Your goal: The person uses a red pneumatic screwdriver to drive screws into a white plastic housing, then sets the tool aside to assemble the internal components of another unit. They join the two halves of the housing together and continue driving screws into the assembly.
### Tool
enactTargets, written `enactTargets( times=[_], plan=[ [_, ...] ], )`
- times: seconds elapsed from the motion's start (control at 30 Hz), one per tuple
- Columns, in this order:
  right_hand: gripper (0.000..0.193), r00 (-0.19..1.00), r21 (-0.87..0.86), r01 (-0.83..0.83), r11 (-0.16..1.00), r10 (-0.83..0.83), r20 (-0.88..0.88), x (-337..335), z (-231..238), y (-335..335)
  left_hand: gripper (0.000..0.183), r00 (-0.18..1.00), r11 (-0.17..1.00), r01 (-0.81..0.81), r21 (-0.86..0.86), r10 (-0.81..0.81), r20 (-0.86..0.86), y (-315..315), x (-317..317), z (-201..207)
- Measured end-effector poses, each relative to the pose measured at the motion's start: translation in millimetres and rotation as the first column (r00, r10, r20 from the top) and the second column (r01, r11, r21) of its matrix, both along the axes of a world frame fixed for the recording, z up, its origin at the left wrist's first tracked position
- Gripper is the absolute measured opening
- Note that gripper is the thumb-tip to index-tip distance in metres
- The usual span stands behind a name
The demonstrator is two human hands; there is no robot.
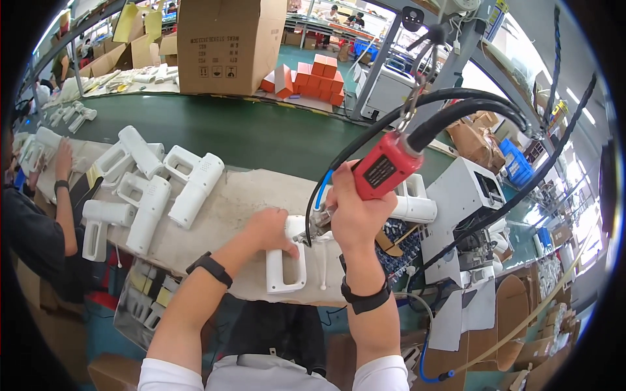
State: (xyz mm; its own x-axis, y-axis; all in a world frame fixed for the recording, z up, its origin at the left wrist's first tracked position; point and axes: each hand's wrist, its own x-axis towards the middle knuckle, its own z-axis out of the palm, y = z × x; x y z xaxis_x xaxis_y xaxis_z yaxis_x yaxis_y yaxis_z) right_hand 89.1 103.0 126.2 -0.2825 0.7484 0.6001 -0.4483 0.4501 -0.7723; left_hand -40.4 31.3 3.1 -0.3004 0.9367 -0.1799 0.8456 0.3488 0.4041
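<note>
My right hand [355, 215] is wrapped around a red hand-held power tool [386, 171], which hangs from a metal chain and has thick black cables and a blue hose. The tool's lower end meets a white plastic housing with a loop handle [285, 272] on the bench. Steadying that housing is my left hand [266, 229], its fingers closed over the upper part and the thumb by the handle opening. My fingers partly hide the contact spot. A thin white cord [323, 268] with a small rounded end lies just right of the handle.
Several similar white housings [149, 212] lie to the left, near a co-worker's hand [63, 159]. Beyond the bench runs a green conveyor belt [261, 120], with a large cardboard box [228, 49] and orange boxes [317, 81] behind. A parts tray [399, 254] and white machine [456, 202] stand right.
</note>
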Motion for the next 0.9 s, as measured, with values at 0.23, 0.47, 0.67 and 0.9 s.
enactTargets(
  times=[0.23, 0.47, 0.67, 0.9],
  plan=[
    [0.014, 0.996, -0.044, 0.003, 0.999, 0.001, 0.091, -20, -39, 5, 0.088, 1.0, 0.99, 0.028, 0.14, -0.029, 0.009, 3, -8, -30],
    [0.015, 0.983, -0.086, -0.071, 0.994, 0.084, 0.164, -19, -45, -1, 0.098, 0.996, 0.979, 0.08, 0.189, -0.087, 0.031, 8, -11, -37],
    [0.008, 0.994, -0.105, -0.038, 0.994, 0.027, -0.109, 18, 14, -12, 0.092, 0.972, 0.883, -0.23, 0.409, 0.232, 0.045, -27, -15, -55],
    [0.019, 0.989, -0.012, 0.143, 0.99, -0.143, 0.026, 29, 27, 12, 0.078, 0.646, 0.687, -0.665, 0.294, 0.33, 0.688, -68, 10, -23]
  ],
)
